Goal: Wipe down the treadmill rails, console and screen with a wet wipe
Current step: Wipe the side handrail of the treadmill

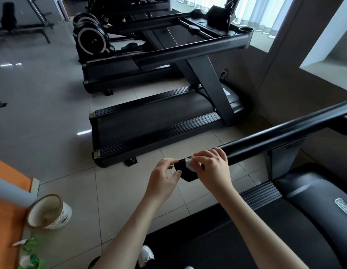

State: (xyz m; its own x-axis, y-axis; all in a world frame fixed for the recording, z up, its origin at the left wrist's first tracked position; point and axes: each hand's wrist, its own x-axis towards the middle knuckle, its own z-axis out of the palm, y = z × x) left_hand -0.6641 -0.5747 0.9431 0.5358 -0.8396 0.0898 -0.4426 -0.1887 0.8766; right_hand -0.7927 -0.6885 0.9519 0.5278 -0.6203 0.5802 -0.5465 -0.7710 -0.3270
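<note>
While the right hand (211, 167) clasps a white wipe (189, 164) against the near end of the treadmill rail (285, 136), the left hand (164, 176) pinches the rail's tip between thumb and fingers; a paper tub (49, 211) sits far left.

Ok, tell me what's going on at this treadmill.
A person at the near treadmill is cleaning its side rail. The right-hand grip presses a white wet wipe onto the rail's near end, fingers curled over it. The left-hand grip pinches the very tip of the rail. A second treadmill stands alongside, and an open paper tub sits on the floor to the left.
</note>
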